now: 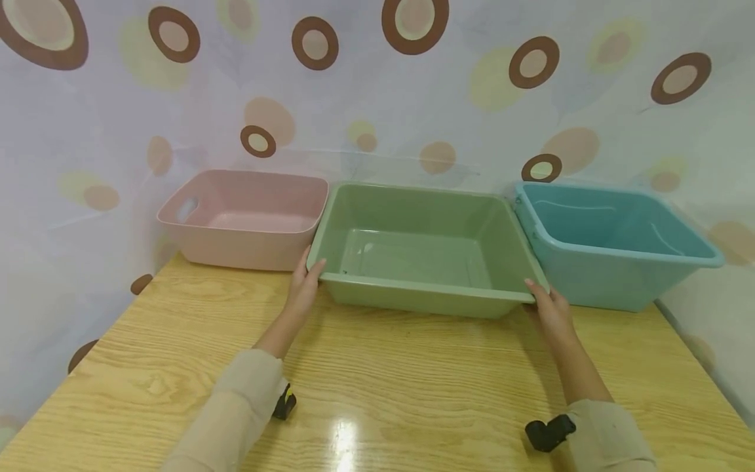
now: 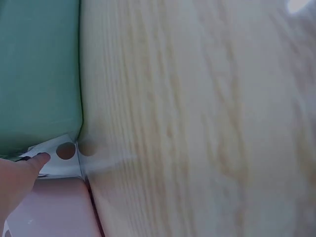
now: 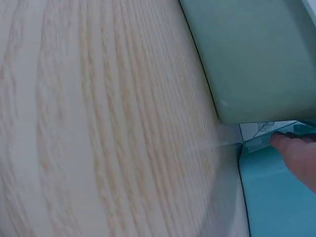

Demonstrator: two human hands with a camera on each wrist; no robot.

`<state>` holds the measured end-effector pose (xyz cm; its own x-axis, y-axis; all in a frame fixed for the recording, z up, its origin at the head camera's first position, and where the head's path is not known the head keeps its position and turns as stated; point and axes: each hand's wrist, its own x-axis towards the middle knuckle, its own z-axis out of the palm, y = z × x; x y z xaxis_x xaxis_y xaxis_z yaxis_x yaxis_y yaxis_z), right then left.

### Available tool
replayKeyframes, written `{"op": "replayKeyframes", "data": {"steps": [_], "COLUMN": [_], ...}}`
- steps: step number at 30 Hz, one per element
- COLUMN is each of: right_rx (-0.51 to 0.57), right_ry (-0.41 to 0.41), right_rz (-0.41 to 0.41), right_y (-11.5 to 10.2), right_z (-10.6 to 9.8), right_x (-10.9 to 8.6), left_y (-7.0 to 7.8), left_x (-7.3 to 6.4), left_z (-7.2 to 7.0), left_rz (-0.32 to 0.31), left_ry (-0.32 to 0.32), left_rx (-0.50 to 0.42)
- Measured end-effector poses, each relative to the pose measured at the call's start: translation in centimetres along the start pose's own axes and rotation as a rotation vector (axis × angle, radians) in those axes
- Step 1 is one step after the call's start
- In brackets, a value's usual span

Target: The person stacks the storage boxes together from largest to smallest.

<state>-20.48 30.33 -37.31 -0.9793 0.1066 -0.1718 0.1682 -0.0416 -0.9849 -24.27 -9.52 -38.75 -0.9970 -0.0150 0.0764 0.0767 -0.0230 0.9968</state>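
A green rectangular basin (image 1: 413, 301) stands at the back of the table between a pink basin and a blue one. My left hand (image 1: 303, 288) holds its rim at the front left corner, the thumb over the edge. At the front right corner my right hand (image 1: 552, 314) grips the rim the same way. The left wrist view shows the underside of the green basin (image 2: 39, 69) and part of my left hand (image 2: 17, 180) beside the pink basin (image 2: 54, 210). In the right wrist view, my right hand (image 3: 298, 158) is between the green basin (image 3: 261, 59) and the blue one.
The pink basin (image 1: 248, 249) with a handle hole stands close on the left. A deeper blue basin (image 1: 601, 278) stands on the right. Behind them hangs a patterned cloth (image 1: 366, 98). The wooden table (image 1: 401, 387) stretches out in front.
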Motion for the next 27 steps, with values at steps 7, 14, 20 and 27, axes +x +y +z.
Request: {"op": "replayKeyframes", "data": {"steps": [7,14,20,27], "right_rx": [0.186,0.197,0.231,0.181], "right_ry": [-0.037,-0.038,-0.057,-0.094], "right_rz": [0.015,0.005,0.008,-0.018], "right_y": [3.2,4.0,3.9,3.6], "right_z": [-2.6,-2.9,-2.7,-2.4], "right_x": [3.4,3.9,4.3,4.0], "left_y": [-0.2,-0.1,0.1,0.1], "left_x": [0.3,0.3,0.4,0.3], "left_z": [0.5,0.4,0.5,0.2], "left_rz": [-0.024,-0.079,-0.107,-0.096], "left_ry": [0.002,-0.001,-0.034,-0.052], "left_rx": [-0.05,-0.041,-0.104,-0.124]}}
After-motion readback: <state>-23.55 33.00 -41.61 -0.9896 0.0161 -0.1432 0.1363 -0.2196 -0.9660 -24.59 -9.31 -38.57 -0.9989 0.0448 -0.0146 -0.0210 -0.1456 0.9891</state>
